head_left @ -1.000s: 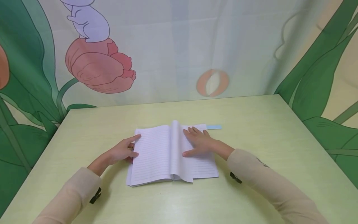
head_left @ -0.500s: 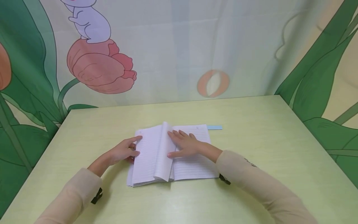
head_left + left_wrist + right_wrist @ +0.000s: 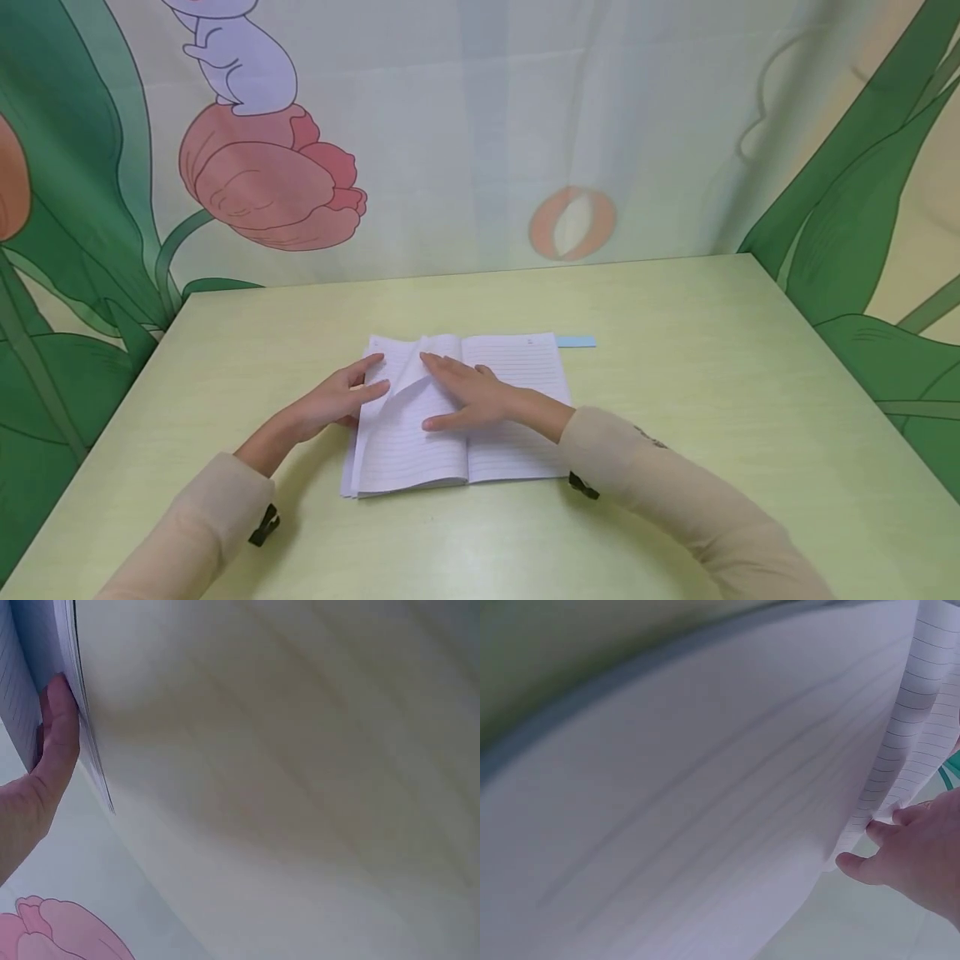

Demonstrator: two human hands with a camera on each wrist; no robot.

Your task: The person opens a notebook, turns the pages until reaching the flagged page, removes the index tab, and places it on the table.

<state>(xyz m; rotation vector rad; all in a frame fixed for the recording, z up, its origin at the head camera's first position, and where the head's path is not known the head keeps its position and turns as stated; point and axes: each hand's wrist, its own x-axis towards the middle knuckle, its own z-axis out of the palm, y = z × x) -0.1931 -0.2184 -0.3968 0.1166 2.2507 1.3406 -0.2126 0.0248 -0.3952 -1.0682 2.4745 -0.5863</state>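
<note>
An open notebook (image 3: 521, 360) with ruled white pages lies on the table. My left hand (image 3: 330, 403) holds its left edge, thumb and forefinger over the pages. In the left wrist view, fingers (image 3: 64, 724) of that hand reach in between the sheets. My right hand (image 3: 474, 396) lies across the left page near the spine, fingers straight and thumb spread, pressing on the sheet. The top left of that turned page (image 3: 405, 379) is creased up in a fold between both hands. In the right wrist view, the right hand (image 3: 919, 851) touches the ruled paper.
A light blue strip (image 3: 577, 342) sticks out at the notebook's upper right corner. The pale table (image 3: 675, 333) ends at a curtain (image 3: 420, 167) printed with a rabbit and flowers. Green leaf prints (image 3: 840, 208) hang at the sides.
My right hand has swept left, carrying the curled page from the right side over the spine onto the left pages. The left hand stays at the left edge, its thumb slightly raised.
</note>
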